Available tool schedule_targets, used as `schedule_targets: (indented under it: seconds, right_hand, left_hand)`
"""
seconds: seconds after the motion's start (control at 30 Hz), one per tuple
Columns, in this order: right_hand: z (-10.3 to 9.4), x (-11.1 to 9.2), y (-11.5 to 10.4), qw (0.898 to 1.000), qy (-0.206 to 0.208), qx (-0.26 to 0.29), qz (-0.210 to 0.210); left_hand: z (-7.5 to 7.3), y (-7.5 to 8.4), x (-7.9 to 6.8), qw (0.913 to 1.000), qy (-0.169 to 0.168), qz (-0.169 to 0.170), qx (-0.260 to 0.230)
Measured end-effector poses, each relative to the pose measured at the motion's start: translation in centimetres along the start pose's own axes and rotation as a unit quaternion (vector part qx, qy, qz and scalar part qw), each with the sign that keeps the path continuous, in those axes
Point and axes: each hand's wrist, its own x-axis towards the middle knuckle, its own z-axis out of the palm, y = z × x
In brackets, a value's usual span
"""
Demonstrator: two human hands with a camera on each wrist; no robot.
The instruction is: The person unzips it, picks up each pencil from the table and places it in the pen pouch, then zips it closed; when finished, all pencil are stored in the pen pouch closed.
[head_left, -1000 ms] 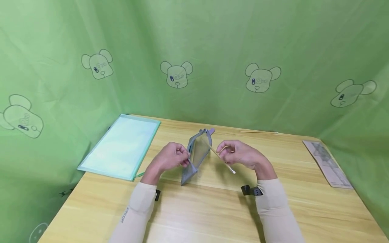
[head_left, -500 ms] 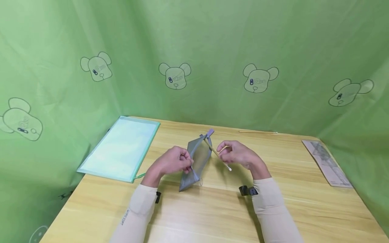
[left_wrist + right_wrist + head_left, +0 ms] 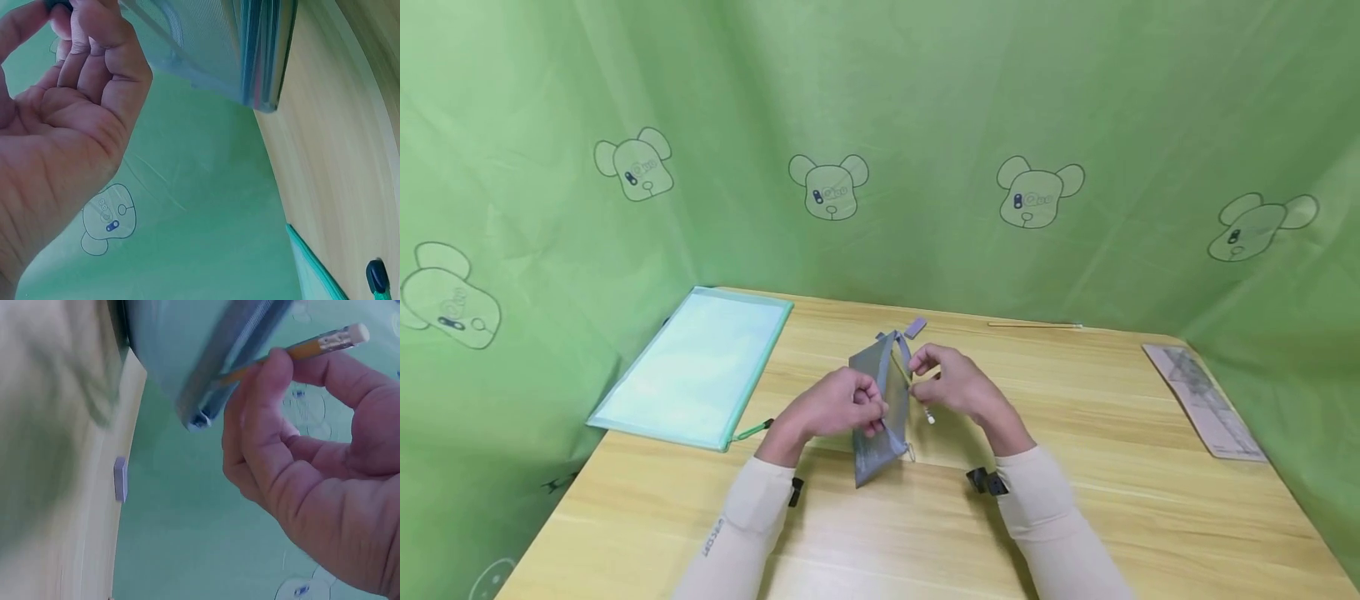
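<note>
A grey mesh zip pouch (image 3: 868, 457) stands tilted over the table in the head view, its zipped mouth open to the right. My left hand (image 3: 844, 404) pinches the near edge of that mouth. In the left wrist view the pouch (image 3: 269, 56) hangs beyond my fingers. With thumb and fingertips my right hand (image 3: 958, 385) holds a wooden pencil (image 3: 307, 348) near its white eraser end. The pencil's other end reaches into the pouch mouth, where its tip is hidden. Just behind the pouch lies a small purple block (image 3: 916, 327).
A clear folder with teal edges (image 3: 692, 367) lies at the left, a green zip pull (image 3: 752, 430) at its corner. Another pencil (image 3: 1033, 325) lies along the back edge. A flat pinkish sheet (image 3: 1204, 402) is at the right. Green curtain (image 3: 917, 242) surrounds the table.
My right hand has moved left with the pencil, which is now deeper in the pouch. My left hand and the pouch have shifted slightly right and nearer; the purple block shows fully.
</note>
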Motion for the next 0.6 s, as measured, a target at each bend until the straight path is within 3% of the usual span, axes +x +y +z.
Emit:
schedule_targets:
  seconds: [0.27,0.6]
  right_hand:
    - [2.0,0.3,-0.9,0.999,0.028,-0.027,-0.017]
    - [1.1,0.0,-0.9,0.997,0.011,-0.007,-0.079]
  left_hand:
    - [-0.1,-0.1,0.2,0.9997,-0.007,0.005,-0.021]
    - [-0.7,-0.2,0.0,0.9989,0.008,-0.009,-0.045]
